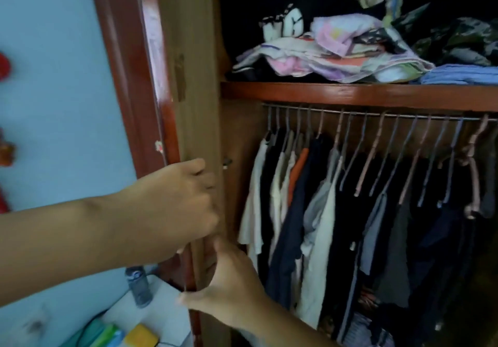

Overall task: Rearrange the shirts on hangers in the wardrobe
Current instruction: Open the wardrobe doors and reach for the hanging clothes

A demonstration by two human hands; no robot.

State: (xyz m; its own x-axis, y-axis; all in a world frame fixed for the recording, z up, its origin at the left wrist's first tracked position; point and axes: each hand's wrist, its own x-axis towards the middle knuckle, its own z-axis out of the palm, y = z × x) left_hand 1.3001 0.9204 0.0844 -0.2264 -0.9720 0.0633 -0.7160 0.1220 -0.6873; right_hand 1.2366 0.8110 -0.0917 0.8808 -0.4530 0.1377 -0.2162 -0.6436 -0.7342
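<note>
Head view, looking into an open wardrobe (244, 136). Left hand (177, 203) at nine o'clock of centre, reaching across to the door edge (172, 141), fingers curled round that edge, grip narrow and closed on it. Right hand (229, 290) at six o'clock, just below the left, thumb and fingers bent round the same door edge lower down, though blur hides exactly how the fingertips lie.

Shirts (318, 212) hanging at three to four o'clock from a metal rail (377, 114) under the red-brown shelf (350, 94), packed close and touching: white and cream ones at the left end, one orange, dark navy and black through the middle, grey further right. Hangers (372, 155) grey and pale pink, several at the right end tilted and bare of any shirt.

Folded clothes (336, 50) heaped on the shelf at one o'clock, pink, white and blue, with a black garment (285, 20) bearing a white print, too blurred to read. Bottle (138, 286) with a dark cap at seven o'clock, beside the door's foot, its label unreadable. Colourful packets (126, 334) below it, writing not legible. Light blue wall (54, 104) at nine to ten o'clock.
</note>
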